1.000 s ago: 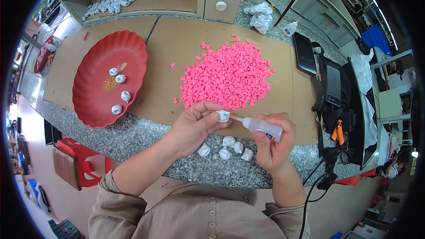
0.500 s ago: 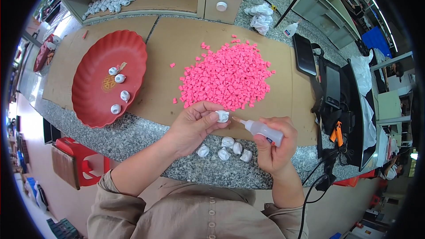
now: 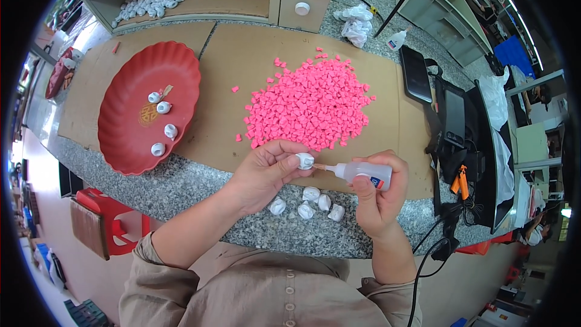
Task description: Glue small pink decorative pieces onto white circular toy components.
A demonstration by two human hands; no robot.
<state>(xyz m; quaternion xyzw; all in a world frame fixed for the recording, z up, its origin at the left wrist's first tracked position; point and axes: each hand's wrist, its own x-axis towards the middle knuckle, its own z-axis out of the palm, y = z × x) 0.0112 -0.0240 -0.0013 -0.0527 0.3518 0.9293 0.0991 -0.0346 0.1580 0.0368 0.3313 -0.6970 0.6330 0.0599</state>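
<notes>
With our left hand (image 3: pixel 266 172) pinching the white piece (image 3: pixel 305 160) and our right hand (image 3: pixel 375 197) gripping the bottle (image 3: pixel 362 174), a hard squeeze risks glue running onto our fingers (image 3: pixel 289 156).

The red plate (image 3: pixel 124 145) at left looks like glossy plastic, lying on matt brown cardboard (image 3: pixel 242 66). The counter (image 3: pixel 200 188) below is speckled granite-like stone, and the glue bottle (image 3: pixel 363 174) at centre is translucent plastic.
</notes>
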